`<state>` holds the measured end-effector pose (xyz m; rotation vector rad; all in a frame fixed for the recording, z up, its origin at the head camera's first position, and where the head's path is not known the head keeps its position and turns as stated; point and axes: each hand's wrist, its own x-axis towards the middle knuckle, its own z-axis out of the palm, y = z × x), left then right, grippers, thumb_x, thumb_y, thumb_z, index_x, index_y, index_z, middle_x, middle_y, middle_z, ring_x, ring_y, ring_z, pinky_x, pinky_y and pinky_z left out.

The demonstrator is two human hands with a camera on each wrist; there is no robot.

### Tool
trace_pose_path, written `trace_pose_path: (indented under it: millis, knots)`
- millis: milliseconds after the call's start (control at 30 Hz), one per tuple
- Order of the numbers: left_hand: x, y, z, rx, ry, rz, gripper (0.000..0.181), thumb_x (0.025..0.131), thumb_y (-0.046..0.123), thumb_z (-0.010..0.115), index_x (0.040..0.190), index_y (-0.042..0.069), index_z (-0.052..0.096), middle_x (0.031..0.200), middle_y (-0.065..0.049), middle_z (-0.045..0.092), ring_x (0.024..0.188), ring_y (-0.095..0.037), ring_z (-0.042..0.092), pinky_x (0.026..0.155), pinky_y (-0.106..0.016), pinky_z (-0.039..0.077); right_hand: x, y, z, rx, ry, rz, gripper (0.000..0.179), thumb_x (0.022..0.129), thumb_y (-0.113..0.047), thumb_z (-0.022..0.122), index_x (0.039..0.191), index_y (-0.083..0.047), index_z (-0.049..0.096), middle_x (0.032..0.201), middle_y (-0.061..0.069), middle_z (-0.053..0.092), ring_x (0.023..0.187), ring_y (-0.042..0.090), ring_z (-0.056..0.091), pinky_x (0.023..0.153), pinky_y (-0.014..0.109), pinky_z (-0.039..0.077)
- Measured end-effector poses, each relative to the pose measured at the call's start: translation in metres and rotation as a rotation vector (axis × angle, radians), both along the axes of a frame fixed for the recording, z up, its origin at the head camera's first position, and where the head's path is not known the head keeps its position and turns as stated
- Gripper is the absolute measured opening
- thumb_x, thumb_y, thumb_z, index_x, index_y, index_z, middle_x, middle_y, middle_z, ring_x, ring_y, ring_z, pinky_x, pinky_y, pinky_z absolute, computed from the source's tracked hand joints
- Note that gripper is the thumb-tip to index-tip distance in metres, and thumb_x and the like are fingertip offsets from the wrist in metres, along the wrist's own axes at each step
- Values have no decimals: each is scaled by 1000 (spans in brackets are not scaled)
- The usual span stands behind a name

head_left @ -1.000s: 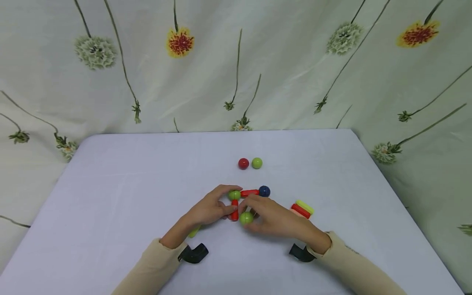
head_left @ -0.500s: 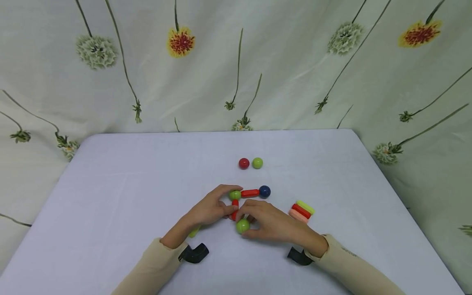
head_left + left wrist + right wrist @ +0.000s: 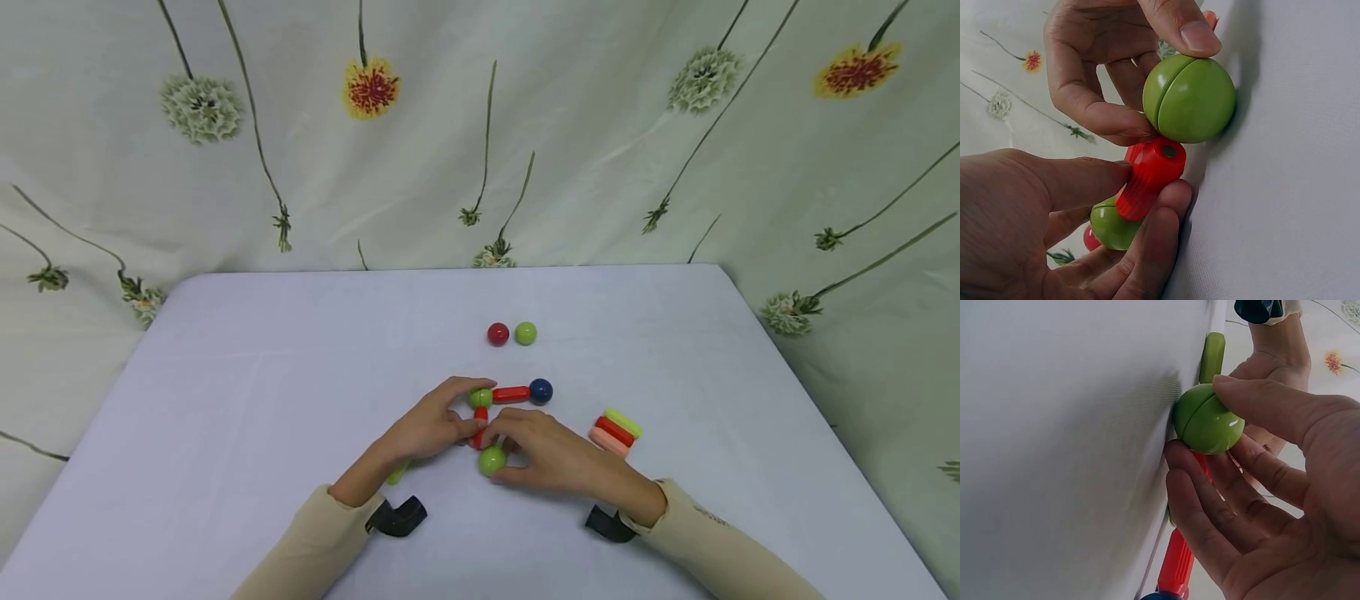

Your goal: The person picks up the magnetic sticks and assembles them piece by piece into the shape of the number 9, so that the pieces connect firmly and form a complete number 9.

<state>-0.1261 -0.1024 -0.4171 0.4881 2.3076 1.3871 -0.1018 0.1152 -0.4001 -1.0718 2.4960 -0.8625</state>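
Held green ball (image 3: 492, 461): since a second ago it has shifted toward the person, from beside the gripped red rod (image 3: 1147, 181) to just off that rod's near end; the right hand (image 3: 547, 450) has moved with it.
Ball's look: glossy lime green, with a thin dark groove running round it and pale highlights on the shine.
Right hand's grip: thumb and fingertips pinch the ball, low at the pale tabletop (image 3: 262, 417).
Left hand's grip: thumb and fingers of the left hand (image 3: 427, 429) pinch the rod.
Rod's look: bright, shiny red, ribbed along its sides, a small dark disc in its end face.
Ball and rod end: close together; whether they touch, I cannot tell.
Corner ball (image 3: 481, 398): green and grooved too, at the rod's far end; a second red rod (image 3: 512, 394) runs from it to a blue ball (image 3: 541, 391).
Farther pair: a red ball (image 3: 498, 334) just beside another green ball (image 3: 526, 333).
Loose rods by the right forearm: yellow-green (image 3: 624, 423), red (image 3: 614, 431) and salmon (image 3: 609, 442), side by side.
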Motion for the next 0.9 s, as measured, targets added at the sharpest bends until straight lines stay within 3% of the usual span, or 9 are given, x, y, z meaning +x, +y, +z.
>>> trace_pose_path:
  millis: [167, 400, 600, 900]
  knots:
    - [0, 0, -2, 0, -3, 0, 54, 94, 10, 65, 146, 16, 50, 145, -14, 44, 59, -15, 57, 70, -26, 48, 0, 0, -1, -1, -2, -1, 27, 87, -23, 79, 110, -18, 67, 108, -10, 65, 93, 0, 63, 87, 25, 54]
    - [0, 1, -2, -13, 7, 12, 53, 94, 10, 65, 145, 18, 52, 145, -13, 46, 79, -17, 55, 70, -28, 49, 1, -1, -1, -18, 4, 4, 26, 87, -22, 80, 110, -18, 67, 108, -10, 64, 94, 2, 64, 87, 25, 53]
    - [0, 0, -1, -10, -14, 16, 53, 95, 11, 64, 146, 17, 51, 144, -13, 45, 61, -16, 54, 65, -25, 47, 1, 1, 1, -29, 25, 11, 28, 86, -19, 80, 110, -17, 68, 109, -8, 65, 94, 8, 64, 86, 25, 53]
    - [0, 1, 1, 1, -41, 25, 54, 95, 11, 65, 146, 18, 50, 141, -14, 44, 57, -16, 57, 65, -25, 47, -3, 13, 11, 10, 54, -47, 29, 87, -23, 79, 112, -15, 68, 107, -5, 68, 95, 10, 64, 86, 29, 54]
